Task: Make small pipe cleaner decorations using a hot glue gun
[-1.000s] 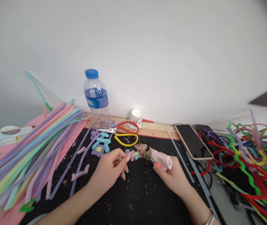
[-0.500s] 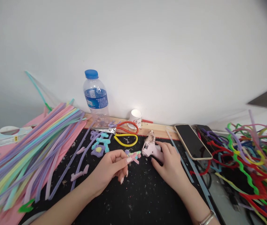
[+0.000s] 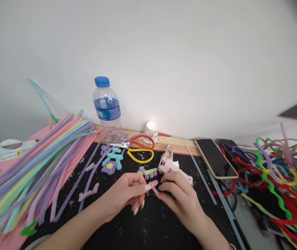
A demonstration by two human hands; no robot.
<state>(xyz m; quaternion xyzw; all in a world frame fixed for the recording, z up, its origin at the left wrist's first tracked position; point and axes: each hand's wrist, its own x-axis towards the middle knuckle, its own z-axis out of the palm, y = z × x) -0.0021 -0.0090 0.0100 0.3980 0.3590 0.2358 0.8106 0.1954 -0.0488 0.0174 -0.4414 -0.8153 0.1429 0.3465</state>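
My left hand [image 3: 130,192] is closed, pinching a short, bent pink pipe cleaner piece [image 3: 154,188] between thumb and index finger. From the other side, my right hand [image 3: 178,196] has its thumb and fingertips at the lower end of that same piece, closed in on it. Just beyond the fingers lies a small strip of pastel fuzzy balls [image 3: 150,172] on the black mat. A pale pink glue gun [image 3: 168,165] rests behind my right hand, which partly covers it. Scissors [image 3: 140,151] with one red and one yellow handle lie further back.
A plastic bottle [image 3: 106,109] and a paper cup [image 3: 151,131] stand by the wall. Pastel pipe cleaners [image 3: 33,177] fill the left side; a tangle of bright ones [image 3: 281,180] lies right. A phone [image 3: 216,158], clear glue sticks [image 3: 200,173] and a purple-blue fuzzy figure [image 3: 112,161] are nearby.
My right hand has left the glue gun and moved left to the pink piece. The strip of fuzzy balls, before at my left fingertips, now lies on the mat.
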